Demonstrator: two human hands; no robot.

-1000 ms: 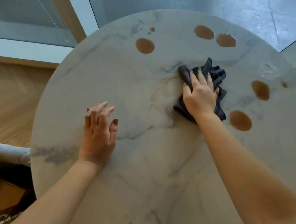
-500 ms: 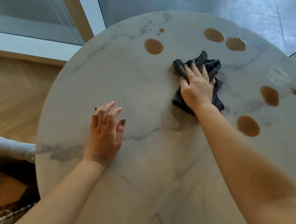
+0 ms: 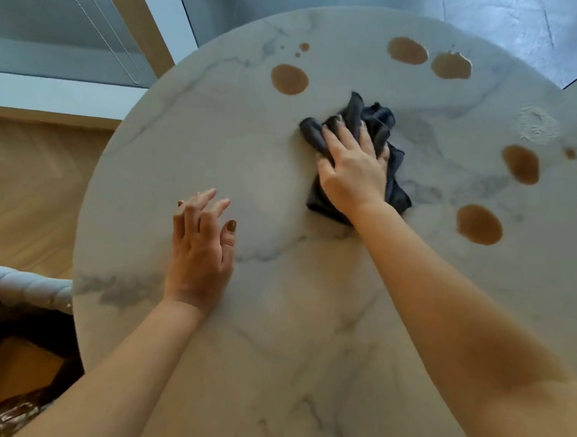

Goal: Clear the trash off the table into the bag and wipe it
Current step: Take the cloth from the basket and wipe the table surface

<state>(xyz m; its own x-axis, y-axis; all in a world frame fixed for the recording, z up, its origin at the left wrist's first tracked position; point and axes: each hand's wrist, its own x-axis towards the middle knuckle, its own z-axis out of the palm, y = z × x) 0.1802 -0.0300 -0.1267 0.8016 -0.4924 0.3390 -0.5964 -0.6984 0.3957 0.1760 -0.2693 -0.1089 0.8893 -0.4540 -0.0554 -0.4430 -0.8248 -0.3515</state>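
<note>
A round white marble table point(image 3: 216, 153) fills the view. My right hand point(image 3: 352, 170) presses a crumpled dark grey cloth point(image 3: 375, 122) flat against the tabletop near its middle, fingers spread over it. My left hand point(image 3: 200, 250) rests palm down on the table to the left, fingers loosely extended, holding nothing. Several brown liquid spots lie on the far and right parts of the table: one point(image 3: 289, 79) just beyond the cloth, two point(image 3: 408, 50) at the far edge, and others point(image 3: 479, 225) to the right of the cloth.
A dried whitish patch point(image 3: 536, 123) marks the table's right side. A grey padded chair back point(image 3: 16, 286) stands at the left edge, above a wooden floor point(image 3: 29, 185). A window frame point(image 3: 157, 24) runs behind the table.
My right hand has slid the cloth leftward and a little away across the table's middle. The left hand has stayed where it was.
</note>
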